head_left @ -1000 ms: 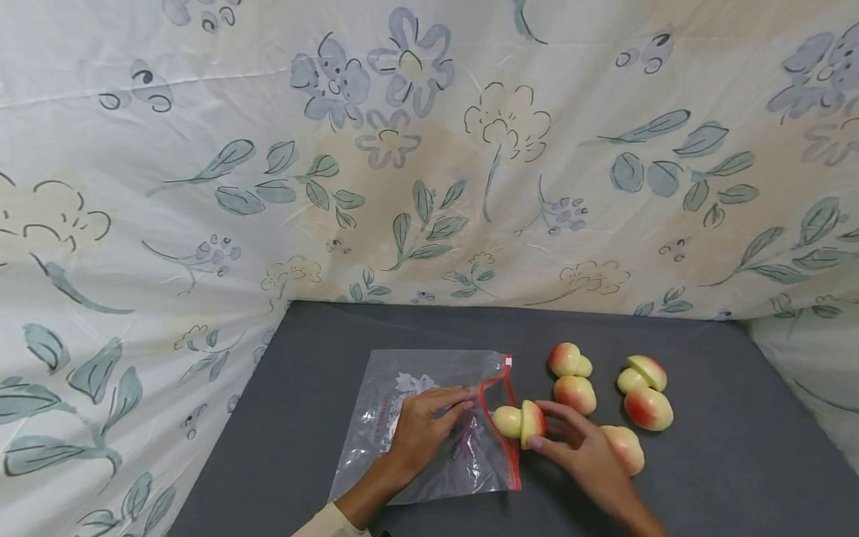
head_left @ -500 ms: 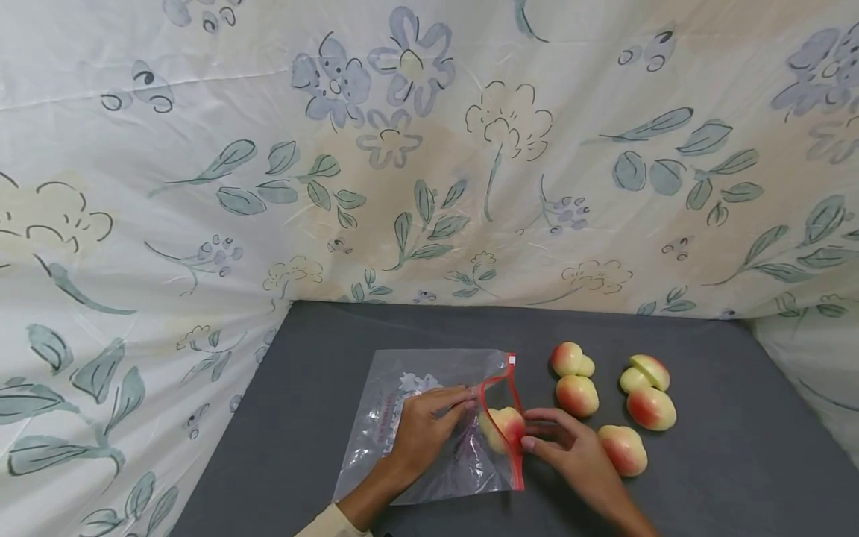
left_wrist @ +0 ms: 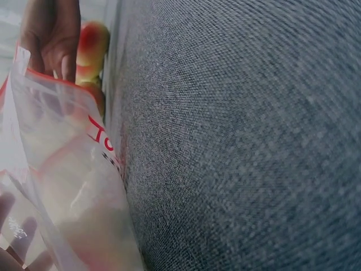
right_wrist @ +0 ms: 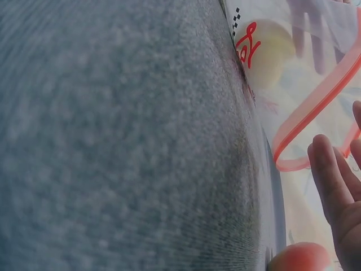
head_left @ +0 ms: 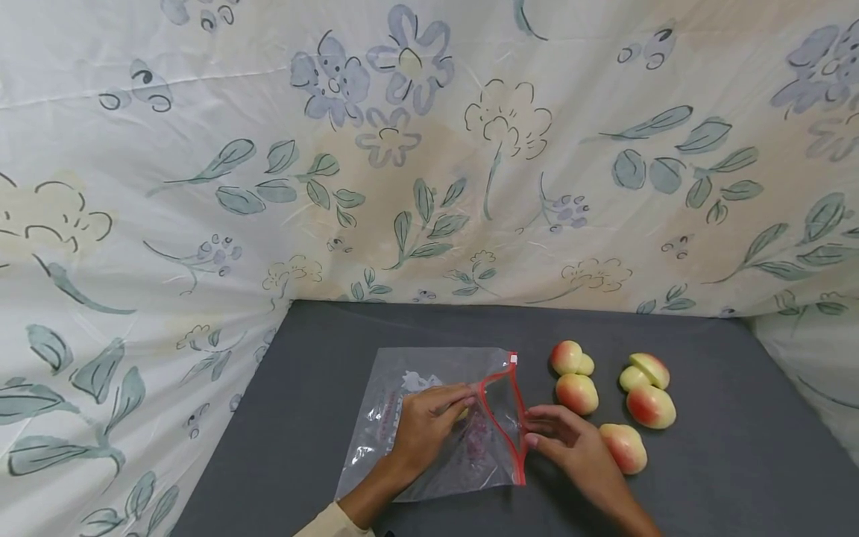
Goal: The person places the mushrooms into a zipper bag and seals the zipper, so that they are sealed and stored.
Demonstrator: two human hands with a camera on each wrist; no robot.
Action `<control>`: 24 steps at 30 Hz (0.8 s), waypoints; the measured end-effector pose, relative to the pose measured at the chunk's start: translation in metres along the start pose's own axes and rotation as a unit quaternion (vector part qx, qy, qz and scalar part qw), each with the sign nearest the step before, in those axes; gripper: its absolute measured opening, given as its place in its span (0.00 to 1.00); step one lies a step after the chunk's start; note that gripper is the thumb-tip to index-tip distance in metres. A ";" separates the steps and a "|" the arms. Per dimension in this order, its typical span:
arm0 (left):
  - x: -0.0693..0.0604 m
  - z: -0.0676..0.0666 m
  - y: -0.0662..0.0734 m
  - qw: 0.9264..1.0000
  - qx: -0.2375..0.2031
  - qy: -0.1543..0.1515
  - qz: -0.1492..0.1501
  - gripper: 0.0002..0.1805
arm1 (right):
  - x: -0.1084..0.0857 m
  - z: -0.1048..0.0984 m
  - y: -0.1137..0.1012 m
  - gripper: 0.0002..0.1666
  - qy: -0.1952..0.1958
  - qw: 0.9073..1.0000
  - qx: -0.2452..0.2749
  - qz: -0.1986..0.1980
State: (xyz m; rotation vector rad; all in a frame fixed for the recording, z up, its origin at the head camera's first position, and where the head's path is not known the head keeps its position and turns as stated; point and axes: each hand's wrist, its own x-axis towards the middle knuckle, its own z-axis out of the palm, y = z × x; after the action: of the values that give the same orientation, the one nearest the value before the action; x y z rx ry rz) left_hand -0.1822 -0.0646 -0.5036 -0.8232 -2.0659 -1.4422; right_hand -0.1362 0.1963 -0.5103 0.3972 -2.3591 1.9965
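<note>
A clear zip bag (head_left: pixel 493 466) lies flat with its red-edged mouth facing right and gaping. My left hand (head_left: pixel 424 429) pinches the upper layer just behind that mouth. Inside, mostly hidden under this hand, is a rounded yellow-and-red fruit piece (right_wrist: pixel 268 53); the left wrist view shows it blurred through the plastic. My right hand (head_left: pixel 570 447) is at the mouth's red edge, its fingers (right_wrist: pixel 330 175) fairly straight and holding nothing. Whether the fingertips touch the edge I cannot tell. Close beside this hand sits another yellow-red fruit piece (head_left: pixel 624 449).
Further back on the dark grey table (head_left: pixel 268 447) are a fruit pair, with a red-yellow piece (head_left: pixel 577 394) in front, and another group to the right with a redder piece (head_left: pixel 651 407). A floral cloth (head_left: pixel 429 186) hangs behind the table and along its sides.
The yellow-and-red fruit piece has gone from my right hand through the mouth and deeper left into the bag, under my left hand. My right hand has let go; my left hand stays put.
</note>
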 end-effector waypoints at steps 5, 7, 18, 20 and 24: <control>0.001 -0.001 0.002 1.000 -0.006 0.006 -0.004 0.10 | -0.001 -0.004 0.001 0.23 0.000 1.000 0.003 -0.008; 0.002 -0.001 0.003 1.000 -0.008 0.008 -0.002 0.10 | -0.001 -0.005 0.000 0.23 -0.002 1.000 0.004 -0.006; 0.001 0.001 0.001 1.000 -0.022 0.005 0.000 0.12 | -0.009 -0.012 -0.004 0.22 0.013 1.000 -0.005 -0.014; 0.001 0.001 0.002 1.000 -0.020 0.004 0.002 0.11 | -0.010 -0.014 -0.004 0.22 0.018 1.000 -0.009 -0.010; 0.000 0.001 0.002 1.000 -0.013 0.004 0.002 0.10 | -0.011 -0.019 -0.004 0.23 0.024 0.999 -0.021 -0.010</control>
State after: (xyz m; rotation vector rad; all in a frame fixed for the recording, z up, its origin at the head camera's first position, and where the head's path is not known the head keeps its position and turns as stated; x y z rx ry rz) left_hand -0.1808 -0.0632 -0.5023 -0.8307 -2.0430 -1.4715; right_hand -0.1275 0.2157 -0.5048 0.3639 -2.3552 1.9217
